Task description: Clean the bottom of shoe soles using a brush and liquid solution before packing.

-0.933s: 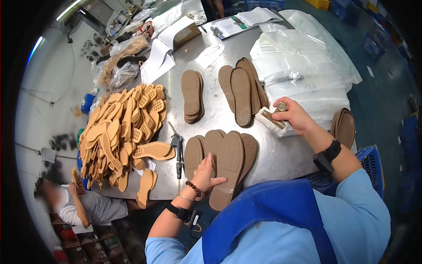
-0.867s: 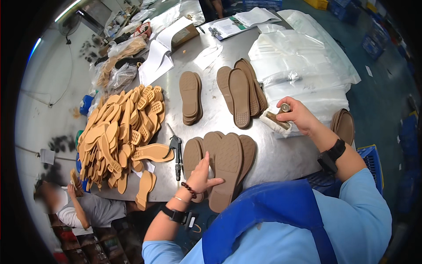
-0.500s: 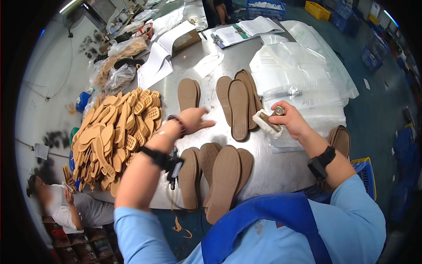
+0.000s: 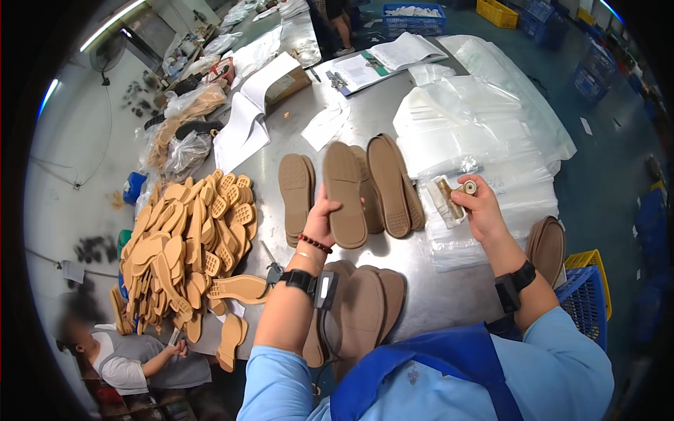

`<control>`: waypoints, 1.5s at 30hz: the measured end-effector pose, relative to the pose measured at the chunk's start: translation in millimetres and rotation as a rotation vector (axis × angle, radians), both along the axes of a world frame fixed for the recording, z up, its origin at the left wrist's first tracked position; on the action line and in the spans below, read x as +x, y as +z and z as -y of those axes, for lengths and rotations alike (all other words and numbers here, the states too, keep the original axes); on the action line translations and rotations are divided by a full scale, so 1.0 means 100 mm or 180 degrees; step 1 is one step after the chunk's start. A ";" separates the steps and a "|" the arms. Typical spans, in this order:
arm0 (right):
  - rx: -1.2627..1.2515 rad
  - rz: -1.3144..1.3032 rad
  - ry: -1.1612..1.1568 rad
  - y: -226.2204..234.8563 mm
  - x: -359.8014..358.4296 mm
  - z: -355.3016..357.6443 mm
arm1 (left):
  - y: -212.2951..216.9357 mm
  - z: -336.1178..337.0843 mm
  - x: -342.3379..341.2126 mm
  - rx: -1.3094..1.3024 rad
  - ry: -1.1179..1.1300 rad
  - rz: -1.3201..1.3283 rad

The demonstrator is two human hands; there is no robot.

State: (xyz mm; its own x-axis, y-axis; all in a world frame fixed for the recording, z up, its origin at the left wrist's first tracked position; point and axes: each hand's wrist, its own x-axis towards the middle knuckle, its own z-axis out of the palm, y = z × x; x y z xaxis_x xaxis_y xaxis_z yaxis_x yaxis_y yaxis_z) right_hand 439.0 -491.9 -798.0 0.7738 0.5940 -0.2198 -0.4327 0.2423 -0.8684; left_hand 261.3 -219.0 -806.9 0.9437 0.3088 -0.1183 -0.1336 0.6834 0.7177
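- Above the surface, your left hand has its fingers clasped on a brown shoe sole.
- Your right hand grips a white-padded tool, apart from the sole.
- The step seems to be handling one sole; next calls for steady holds.

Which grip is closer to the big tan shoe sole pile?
Left. The left grip is apart, right of the tan shoe sole pile; the right grip is much farther right.
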 end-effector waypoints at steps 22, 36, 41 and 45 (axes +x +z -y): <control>0.1497 0.4283 0.0968 0.95 -1.47 -0.81 | 0.64 0.84 -1.28 -0.1074 0.0292 0.0779; 0.0428 0.1473 0.0765 0.82 -0.91 -1.12 | 0.50 1.12 -1.82 -0.0147 0.0874 0.0063; 0.0656 0.3560 0.1086 0.91 -1.32 -0.94 | 0.41 1.05 -2.02 0.0002 0.0933 0.0136; 0.1300 0.2939 0.2535 0.83 -1.73 -0.65 | 0.38 1.08 -2.05 -0.0133 0.1231 -0.0045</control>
